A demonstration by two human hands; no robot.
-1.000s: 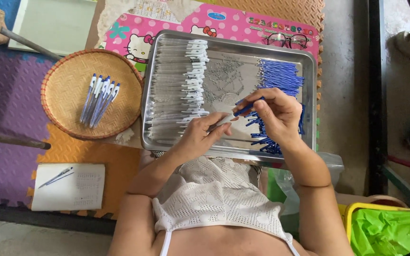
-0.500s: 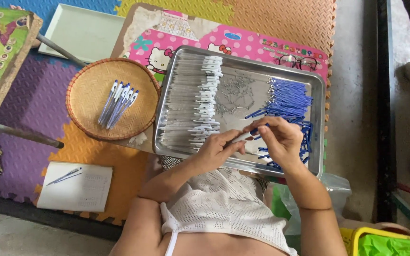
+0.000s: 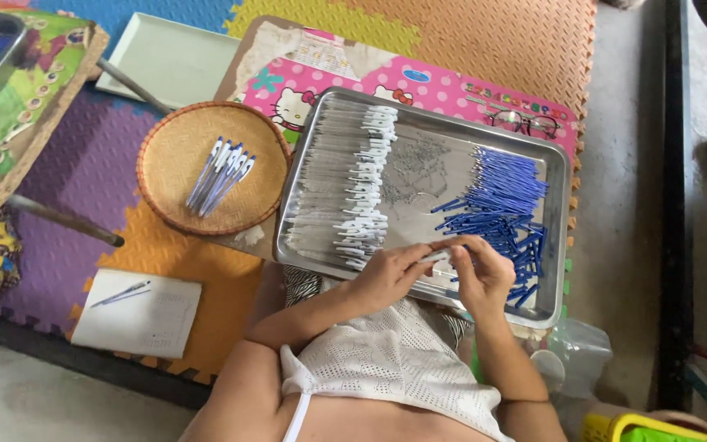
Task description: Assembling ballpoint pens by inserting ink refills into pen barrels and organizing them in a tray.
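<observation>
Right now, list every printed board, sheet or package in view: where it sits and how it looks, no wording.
Pink board: under the metal tray, rectangular, white dots, cartoon cat figures.
Green board: far left, colourful pictures, brown edge.
White notepad: lower left on the orange mat, rectangular, a pen on it.
Clear plastic bag: below the tray's right corner.

— What sort of place is this?
— A home floor used for piecework: bright foam puzzle mats (image 3: 83, 176), a pink cartoon board (image 3: 443, 90) under a metal tray (image 3: 556, 237).
— What shows the work?
— Sorted pen parts in the tray, finished pens (image 3: 221, 173) in a woven basket (image 3: 175, 151), eyeglasses (image 3: 524, 123) lying nearby.
</observation>
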